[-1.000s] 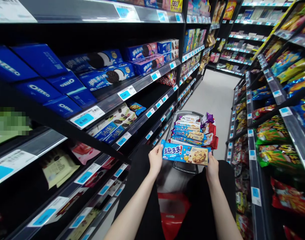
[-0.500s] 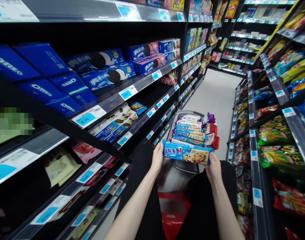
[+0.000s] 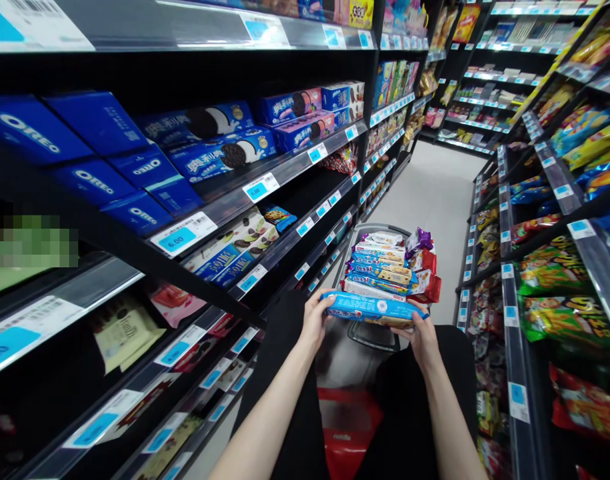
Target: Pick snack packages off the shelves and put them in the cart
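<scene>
Tilting away, cookie pack (image 3: 372, 308) hides its front; left hand (image 3: 315, 320).

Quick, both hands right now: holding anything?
Left hand: closed on the left end of the blue cookie pack.
Right hand: gripping the same pack's right end.

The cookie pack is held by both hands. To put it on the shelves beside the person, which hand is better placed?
Probably the left hand. It grips the end of the cookie pack that is nearest the shelves on the person's left. The right hand supports the far end, on the side away from them.
</scene>
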`<state>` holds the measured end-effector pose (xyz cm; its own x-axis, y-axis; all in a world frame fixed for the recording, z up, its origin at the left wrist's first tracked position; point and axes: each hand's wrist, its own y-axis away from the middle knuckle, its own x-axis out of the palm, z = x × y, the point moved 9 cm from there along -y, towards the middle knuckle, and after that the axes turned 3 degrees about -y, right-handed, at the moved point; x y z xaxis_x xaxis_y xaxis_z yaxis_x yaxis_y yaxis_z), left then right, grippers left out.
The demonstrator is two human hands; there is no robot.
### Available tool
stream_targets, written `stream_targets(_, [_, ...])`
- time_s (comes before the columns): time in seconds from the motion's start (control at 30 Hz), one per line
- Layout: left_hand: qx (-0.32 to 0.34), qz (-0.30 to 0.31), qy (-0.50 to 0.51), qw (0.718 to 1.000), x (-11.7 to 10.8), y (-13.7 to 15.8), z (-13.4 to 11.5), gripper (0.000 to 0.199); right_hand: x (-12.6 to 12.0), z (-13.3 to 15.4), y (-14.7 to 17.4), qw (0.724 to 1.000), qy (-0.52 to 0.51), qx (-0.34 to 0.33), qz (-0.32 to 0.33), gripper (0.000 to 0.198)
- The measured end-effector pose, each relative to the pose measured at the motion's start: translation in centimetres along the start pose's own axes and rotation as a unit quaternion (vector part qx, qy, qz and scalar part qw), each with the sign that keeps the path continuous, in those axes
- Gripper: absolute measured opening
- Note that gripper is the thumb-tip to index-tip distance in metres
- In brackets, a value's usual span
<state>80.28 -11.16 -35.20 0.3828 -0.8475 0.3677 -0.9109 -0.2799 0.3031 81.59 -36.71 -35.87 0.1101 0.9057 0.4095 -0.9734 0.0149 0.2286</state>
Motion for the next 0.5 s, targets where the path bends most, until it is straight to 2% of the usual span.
stream_targets(0.1, [0.046,0.015,0.02,0.999,0.3,0.0,-0.7,0.03,0.3,-0.9,-0.1,0.997,-0.055,0.05,0.023,0.04])
stream_targets(0.17, [0.074,0.026,0.035,0.996,0.6,0.1,-1.2,0.029,0.7,-0.9,0.0,0.994,-0.08,0.056,0.047,0.037])
stream_targets(0.27, [0.085,0.044,0.056,0.994,1.2,0.2,-1.4,0.033,1.0,0.3,0.2,0.995,-0.082,0.004,0.062,0.044])
stream_targets(0.37, [0.057,0.089,0.074,0.992,2.2,0.4,-1.1,0.038,1.1,1.7,0.6,0.995,-0.061,-0.051,0.063,0.051])
stream_targets(0.5, [0.057,0.141,0.088,0.984,3.2,0.9,-1.5,0.041,1.1,2.3,1.0,0.993,-0.057,-0.072,0.073,0.054])
